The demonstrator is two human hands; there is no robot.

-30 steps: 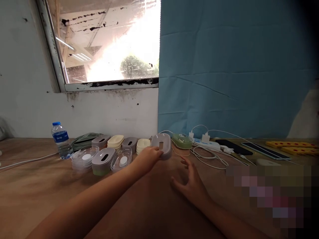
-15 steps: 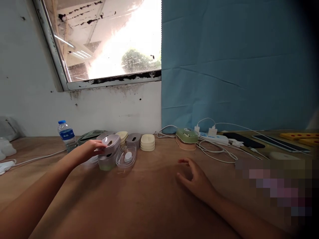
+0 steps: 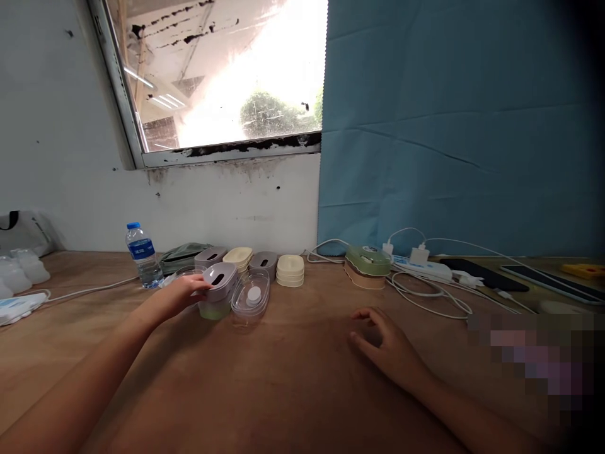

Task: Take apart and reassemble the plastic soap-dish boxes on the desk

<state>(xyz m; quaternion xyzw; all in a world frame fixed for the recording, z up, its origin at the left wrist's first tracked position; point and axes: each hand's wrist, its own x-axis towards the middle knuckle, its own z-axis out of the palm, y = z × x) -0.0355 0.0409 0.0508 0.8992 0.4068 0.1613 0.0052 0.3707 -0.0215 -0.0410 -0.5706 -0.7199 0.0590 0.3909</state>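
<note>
My left hand [image 3: 182, 296] has its thumb and fingers closed on the left side of a lilac oval container [image 3: 227, 277] with a dark slot in its top. The container sits on a stack whose translucent greenish bottom piece [image 3: 215, 309] shows below. Just right of it, clear plastic oval containers [image 3: 241, 304] are nested together with a round white piece [image 3: 254, 295] visible in them. My right hand [image 3: 385, 343] is over the brown tabletop, holding nothing, its fingers curved and apart from the thumb.
Behind stand more lilac containers [image 3: 263, 263] and cream stacks [image 3: 290, 271]. A water bottle [image 3: 143, 255] is at the left. On the right are a green box [image 3: 368, 260], a power strip [image 3: 428, 269], looping white cables [image 3: 435, 306] and a dark phone [image 3: 482, 274].
My left hand has lowered the tilted lilac container so it now sits level on the stack. My right hand keeps much the same pose. The whole view has shifted slightly left.
</note>
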